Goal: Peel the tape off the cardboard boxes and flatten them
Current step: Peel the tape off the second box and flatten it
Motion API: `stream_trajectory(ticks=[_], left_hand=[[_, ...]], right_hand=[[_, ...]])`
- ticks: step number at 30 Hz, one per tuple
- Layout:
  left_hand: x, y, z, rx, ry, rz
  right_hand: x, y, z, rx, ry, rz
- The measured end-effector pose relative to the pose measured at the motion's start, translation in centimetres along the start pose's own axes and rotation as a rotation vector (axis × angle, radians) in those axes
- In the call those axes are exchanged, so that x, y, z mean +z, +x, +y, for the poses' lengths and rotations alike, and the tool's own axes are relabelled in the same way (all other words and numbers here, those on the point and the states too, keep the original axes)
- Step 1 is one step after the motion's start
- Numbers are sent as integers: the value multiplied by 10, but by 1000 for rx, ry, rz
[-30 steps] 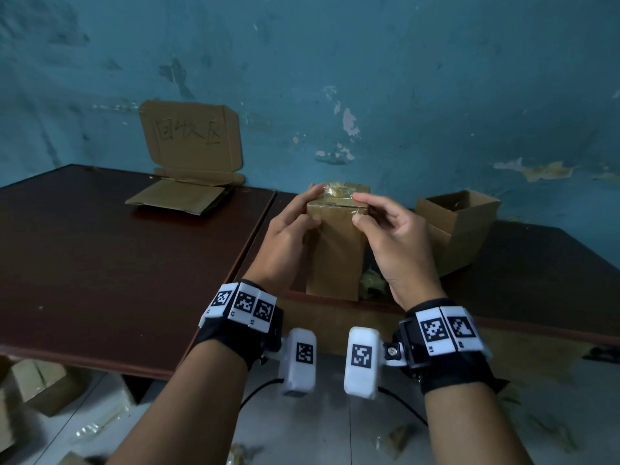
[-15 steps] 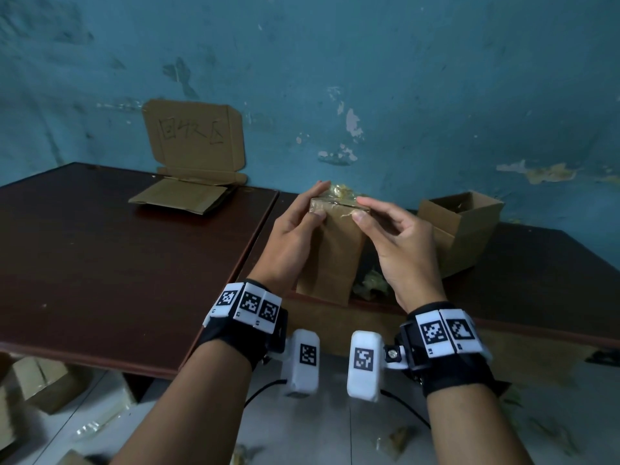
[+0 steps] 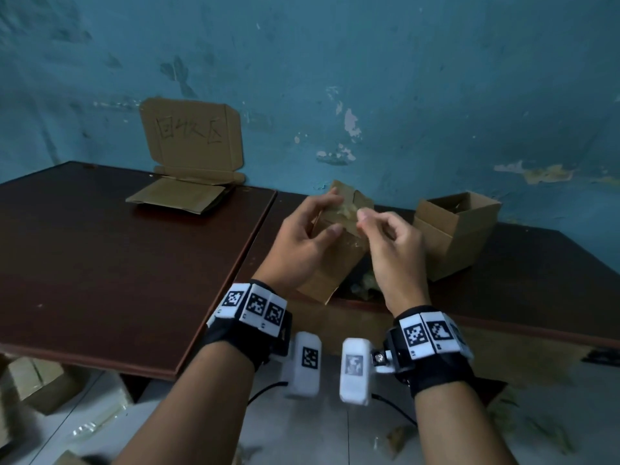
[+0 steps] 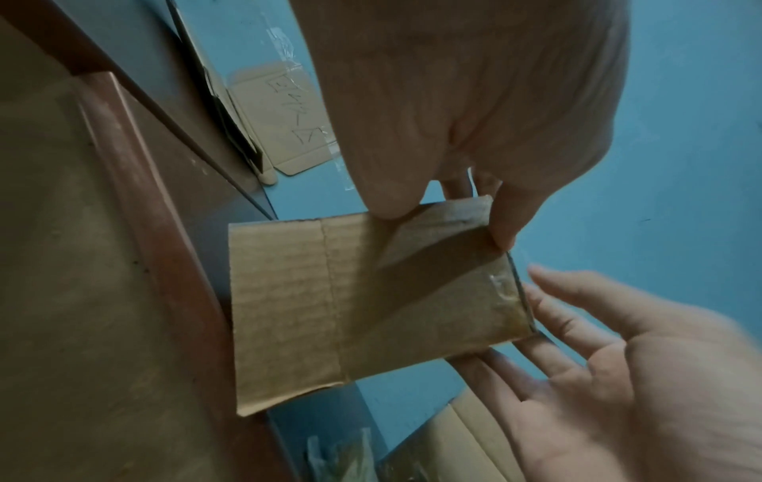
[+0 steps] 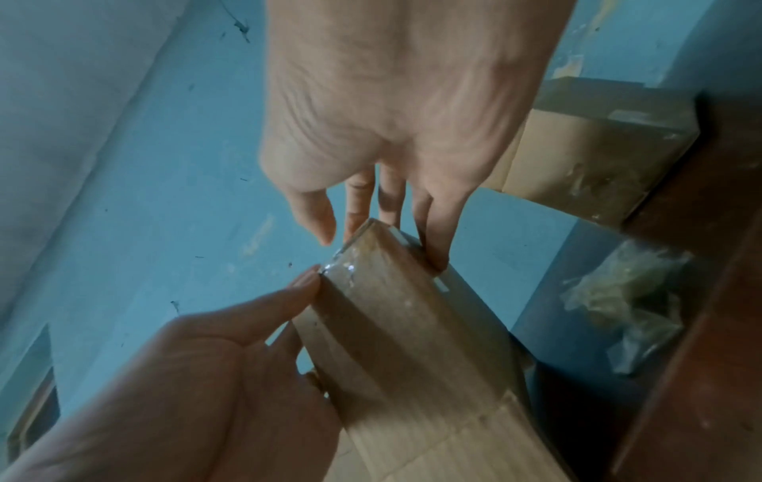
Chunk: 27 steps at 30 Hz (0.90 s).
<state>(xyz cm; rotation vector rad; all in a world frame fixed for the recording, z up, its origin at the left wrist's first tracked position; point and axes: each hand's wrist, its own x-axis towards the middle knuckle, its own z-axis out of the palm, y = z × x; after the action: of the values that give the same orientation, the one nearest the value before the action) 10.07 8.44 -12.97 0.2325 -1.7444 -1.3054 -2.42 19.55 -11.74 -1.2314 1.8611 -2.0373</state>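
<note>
A small brown cardboard box (image 3: 330, 263) is tilted over the dark table (image 3: 117, 263), its top leaning right. My left hand (image 3: 302, 243) grips it, thumb on the near face and fingers round the top corner (image 4: 501, 228). Clear tape (image 4: 503, 290) covers the box's top end, and it glints in the right wrist view (image 5: 350, 265). My right hand (image 3: 385, 239) is at that taped end. Its fingers (image 5: 435, 251) lie against the far side of the box (image 5: 412, 342). Its thumb stands just off the tape and grips nothing that I can see.
An open cardboard box (image 3: 456, 233) stands on the table to the right. A wad of peeled tape (image 3: 365, 283) lies between the boxes. Flattened cardboard (image 3: 177, 196) lies at the back left under a cardboard sign (image 3: 191, 135). More boxes (image 3: 37, 380) sit on the floor.
The box stood upright on the table; my left hand has tipped it to the right. My right hand's fingers have shifted from the top front edge to the taped end.
</note>
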Motion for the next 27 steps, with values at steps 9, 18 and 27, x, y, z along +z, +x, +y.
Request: stream_trajectory(ticks=[9, 18, 27], left_hand=[[-10, 2, 1, 30, -4, 159], [-6, 2, 3, 13, -31, 172], [-3, 1, 2, 6, -53, 205]], right_hand=[[-3, 3, -11, -119, 57, -168], [-2, 6, -12, -222, -49, -65], [-9, 4, -17, -207, -69, -150]])
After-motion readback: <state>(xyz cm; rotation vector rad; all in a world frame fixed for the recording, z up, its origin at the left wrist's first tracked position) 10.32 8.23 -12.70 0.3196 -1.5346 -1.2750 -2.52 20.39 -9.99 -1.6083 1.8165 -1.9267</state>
